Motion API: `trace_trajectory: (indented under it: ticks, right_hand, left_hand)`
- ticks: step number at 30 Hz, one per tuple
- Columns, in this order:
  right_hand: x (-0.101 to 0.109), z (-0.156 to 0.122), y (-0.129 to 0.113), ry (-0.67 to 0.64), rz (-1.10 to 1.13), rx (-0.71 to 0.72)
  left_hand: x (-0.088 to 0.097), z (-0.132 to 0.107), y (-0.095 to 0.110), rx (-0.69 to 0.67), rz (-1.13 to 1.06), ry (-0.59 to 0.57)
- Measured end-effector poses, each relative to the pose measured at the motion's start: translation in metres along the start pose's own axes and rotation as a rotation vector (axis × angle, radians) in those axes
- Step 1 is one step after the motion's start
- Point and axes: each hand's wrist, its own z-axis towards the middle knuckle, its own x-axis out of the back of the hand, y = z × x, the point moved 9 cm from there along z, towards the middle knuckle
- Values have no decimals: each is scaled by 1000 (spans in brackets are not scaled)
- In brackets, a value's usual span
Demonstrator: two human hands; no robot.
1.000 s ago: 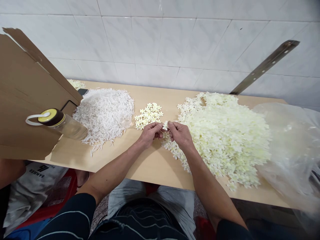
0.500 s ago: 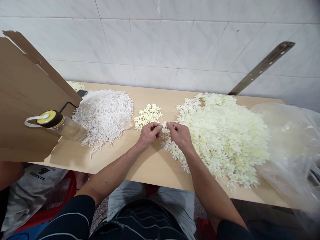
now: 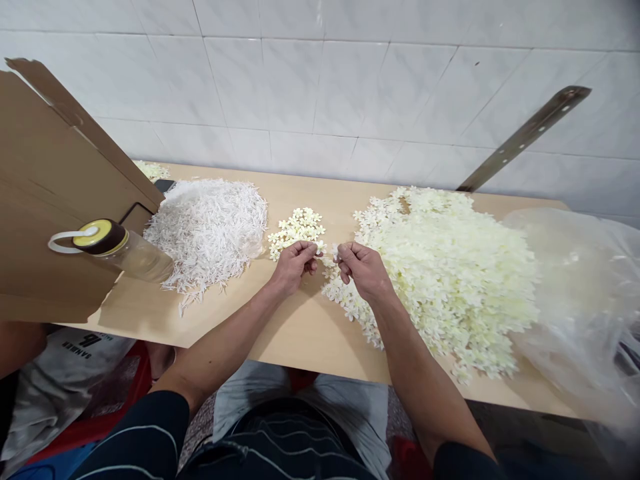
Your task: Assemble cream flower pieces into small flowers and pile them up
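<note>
Presently the left hand [image 3: 294, 265] and the right hand [image 3: 361, 269] meet just above the wooden table [image 3: 305, 333], fingertips pinched toward each other with a narrow gap between them. The right hand is closed on a small cream flower [image 3: 334, 253], held at its thumb and forefinger; the left hand's thumb and forefinger are also pressed together, apparently on a thin white piece, but that piece is too small to identify with certainty. The flower sits between the two hands, raised off the table at the near edge of the large flower heap [image 3: 450, 273], which lies to the right and touches the right wrist area. A small cluster of flowers [image 3: 297, 230] lies just beyond the left hand, apart from the large heap. Further left, a pile of thin white stems [image 3: 210, 230] rests well clear of both hands. A cardboard sheet [image 3: 55, 200] leans at the left edge with a yellow-capped bottle [image 3: 113, 248] lying against it, and a clear plastic bag [image 3: 580, 307] lies beside the heap at the right. Judgement: the step in hand appears to be joining or parting one flower and a slender piece, worked singly, with most of the heap not yet handled. The next move would call for fine alignment of the two pinched pieces and a light, steady pinch, since the parts are small and easily dropped among the loose flowers below.
</note>
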Motion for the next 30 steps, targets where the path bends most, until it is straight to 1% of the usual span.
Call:
trace_trajectory:
  ticks: [3, 6, 8, 10, 11, 13, 15, 16, 20, 23, 27, 30]
  right_hand:
    - [-2, -2, 1, -18, -34, -25]
    - [-1, -4, 0, -30, -167, -30]
    - [1, -5, -5, -57, -327, 10]
    - [0, -5, -14, -89, -507, 94]
    - [1, -5, -19, -82, -583, 135]
    - [7, -4, -25, -9, -670, 172]
    - [13, -2, -25, 64, -663, 154]
    - [14, -2, -22, 73, -636, 137]
    - [7, 1, -6, 10, -495, 68]
    - [6, 2, 3, 10, -430, 7]
    - [6, 3, 6, 19, -350, -16]
    - [2, 2, 6, -12, -336, -11]
  left_hand:
    - [0, 0, 0, 2, -11, -1]
    - [0, 1, 1, 4, -13, -5]
    - [0, 1, 2, 3, -16, -1]
    - [1, 1, 3, -1, -14, 7]
    - [1, 1, 4, -2, -9, 10]
    - [0, -1, 4, -2, 11, 6]
    - [-3, -2, 4, -7, 39, -12]
    - [-5, -3, 4, -13, 58, -26]
    - [-10, -6, 2, -54, 170, -58]
    - [-10, -6, 1, -77, 226, -49]
    - [-13, -8, 4, -71, 195, -66]
    - [-18, -10, 2, -12, 126, -108]
